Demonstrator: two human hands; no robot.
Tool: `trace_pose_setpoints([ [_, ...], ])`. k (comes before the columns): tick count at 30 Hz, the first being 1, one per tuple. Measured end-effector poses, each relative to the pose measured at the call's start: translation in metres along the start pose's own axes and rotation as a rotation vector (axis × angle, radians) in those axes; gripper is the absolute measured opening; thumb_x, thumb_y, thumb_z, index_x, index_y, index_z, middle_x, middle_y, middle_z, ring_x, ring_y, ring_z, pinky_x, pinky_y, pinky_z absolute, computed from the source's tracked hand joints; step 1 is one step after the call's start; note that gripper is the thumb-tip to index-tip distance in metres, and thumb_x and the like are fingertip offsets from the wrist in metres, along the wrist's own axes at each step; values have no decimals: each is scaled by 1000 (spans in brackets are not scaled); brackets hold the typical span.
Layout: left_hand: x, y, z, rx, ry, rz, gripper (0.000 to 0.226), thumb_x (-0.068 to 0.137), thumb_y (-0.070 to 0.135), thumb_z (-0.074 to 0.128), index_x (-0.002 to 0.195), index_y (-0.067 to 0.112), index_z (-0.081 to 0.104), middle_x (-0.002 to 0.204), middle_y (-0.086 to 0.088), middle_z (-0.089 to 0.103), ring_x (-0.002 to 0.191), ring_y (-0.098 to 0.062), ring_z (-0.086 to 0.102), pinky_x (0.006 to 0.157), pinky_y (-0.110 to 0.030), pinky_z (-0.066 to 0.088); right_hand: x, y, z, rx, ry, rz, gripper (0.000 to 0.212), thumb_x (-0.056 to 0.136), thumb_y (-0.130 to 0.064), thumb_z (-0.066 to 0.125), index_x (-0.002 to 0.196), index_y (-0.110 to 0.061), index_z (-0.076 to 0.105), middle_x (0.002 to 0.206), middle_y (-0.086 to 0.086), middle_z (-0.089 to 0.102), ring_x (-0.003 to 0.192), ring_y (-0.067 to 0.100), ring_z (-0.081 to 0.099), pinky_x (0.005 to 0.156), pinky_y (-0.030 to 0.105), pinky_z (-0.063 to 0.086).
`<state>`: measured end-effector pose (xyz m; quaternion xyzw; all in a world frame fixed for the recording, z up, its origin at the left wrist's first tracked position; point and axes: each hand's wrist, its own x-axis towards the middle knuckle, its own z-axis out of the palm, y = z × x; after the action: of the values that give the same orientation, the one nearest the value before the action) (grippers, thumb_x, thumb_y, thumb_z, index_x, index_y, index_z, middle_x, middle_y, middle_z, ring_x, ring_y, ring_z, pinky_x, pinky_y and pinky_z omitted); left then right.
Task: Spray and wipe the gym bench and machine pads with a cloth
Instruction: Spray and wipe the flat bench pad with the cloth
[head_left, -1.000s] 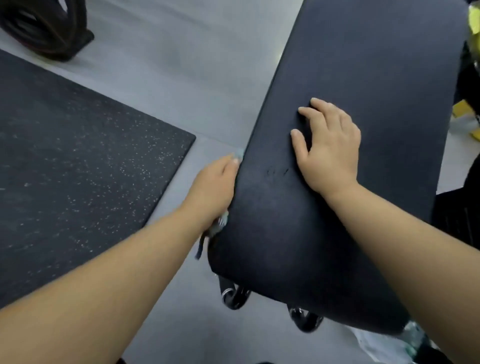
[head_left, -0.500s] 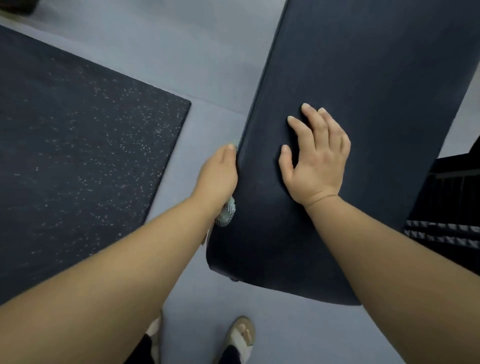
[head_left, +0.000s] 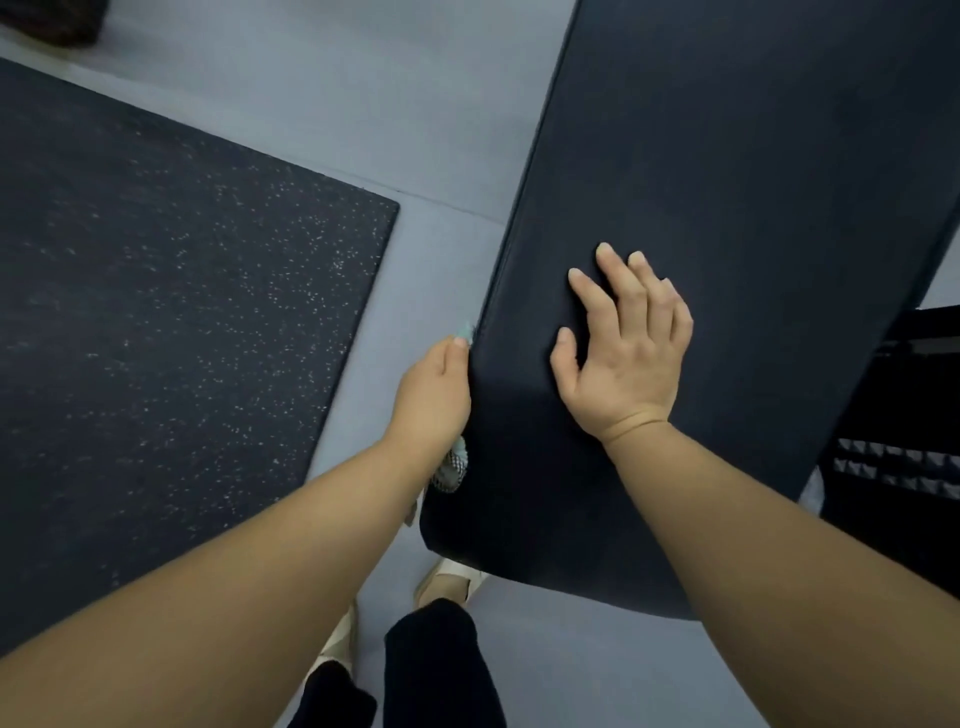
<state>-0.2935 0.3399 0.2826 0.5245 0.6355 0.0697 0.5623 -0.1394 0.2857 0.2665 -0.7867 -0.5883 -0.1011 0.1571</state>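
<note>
At frame centre the left hand (head_left: 431, 400) is pressing the cloth (head_left: 453, 470) against the left edge of the bench pad (head_left: 727, 208), its grip hidden; the right hand (head_left: 623, 358) is lying open on top.

L hand (head_left: 434, 395) edge-on, R hand (head_left: 623, 353) flat

The floor (head_left: 291, 119) is smooth and pale blue-grey, running from the far left to the near edge. A thin seam (head_left: 415, 195) crosses it in the middle distance. On the left lies a black rubber mat (head_left: 156, 322) flecked with pale specks, its square corner pointing right. In the far left corner sits a dark object (head_left: 52, 21), too cut off to identify. At the right edge is a black surface (head_left: 893, 470) with a band of grey triangles. The light is soft and even.
</note>
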Motion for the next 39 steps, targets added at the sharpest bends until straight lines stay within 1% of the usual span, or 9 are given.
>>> trace_pose_setpoints([
  [3,34,46,6,-29,44,52,40,101,26,27,100,3,60,106,-9,62,101,-24,55,91,-32,41,1,0,-1,-2,-30,7,44,82,-31,50,125,-20,49,138,5,48,131,24,33,109,41,21],
  [6,58,87,7,-45,68,130,36,101,25,26,89,7,55,97,-8,59,91,-22,51,81,-31,39,3,-2,-3,-6,-69,7,44,82,-32,50,124,-20,51,138,4,49,130,24,33,106,41,23],
  [14,18,33,4,142,17,-46,42,103,27,24,111,5,59,113,-5,56,112,-22,49,83,-24,29,55,33,-33,22,-167,-75,37,76,-31,50,106,-17,64,115,7,59,104,25,41,89,38,27],
  [16,22,40,1,132,9,-70,40,102,24,25,103,4,60,116,-12,58,105,-24,50,85,-28,33,85,55,-34,-68,-147,-62,38,76,-31,50,109,-16,62,121,10,56,109,28,39,92,38,25],
  [19,44,83,0,207,20,8,31,100,14,26,83,5,50,110,-23,56,85,-22,40,68,-26,21,140,78,-35,-108,-154,-46,41,84,-33,48,120,-14,56,139,11,45,126,34,36,103,41,20],
  [22,83,149,-2,201,41,157,31,101,15,24,97,4,53,119,-23,54,92,-27,44,66,-23,21,189,88,-31,-103,-231,16,45,92,-38,42,132,-18,47,151,6,29,138,31,23,110,44,16],
  [26,125,205,5,196,39,249,43,102,20,21,104,-3,56,119,-24,56,101,-33,49,81,-33,34,195,96,-11,-104,-109,24,44,92,-41,40,131,-22,50,146,5,39,135,30,32,108,45,21],
  [34,96,117,-1,162,-119,14,41,102,26,25,96,6,60,108,-14,62,102,-25,54,83,-28,37,190,95,-5,-79,-38,20,41,90,-36,47,128,-22,49,143,7,44,133,27,30,109,46,22],
  [39,142,184,6,106,-57,108,38,100,22,28,86,3,57,97,-15,62,93,-27,54,84,-35,40,192,95,-5,-60,-31,29,41,88,-35,48,127,-22,49,142,8,44,133,26,30,110,45,21],
])
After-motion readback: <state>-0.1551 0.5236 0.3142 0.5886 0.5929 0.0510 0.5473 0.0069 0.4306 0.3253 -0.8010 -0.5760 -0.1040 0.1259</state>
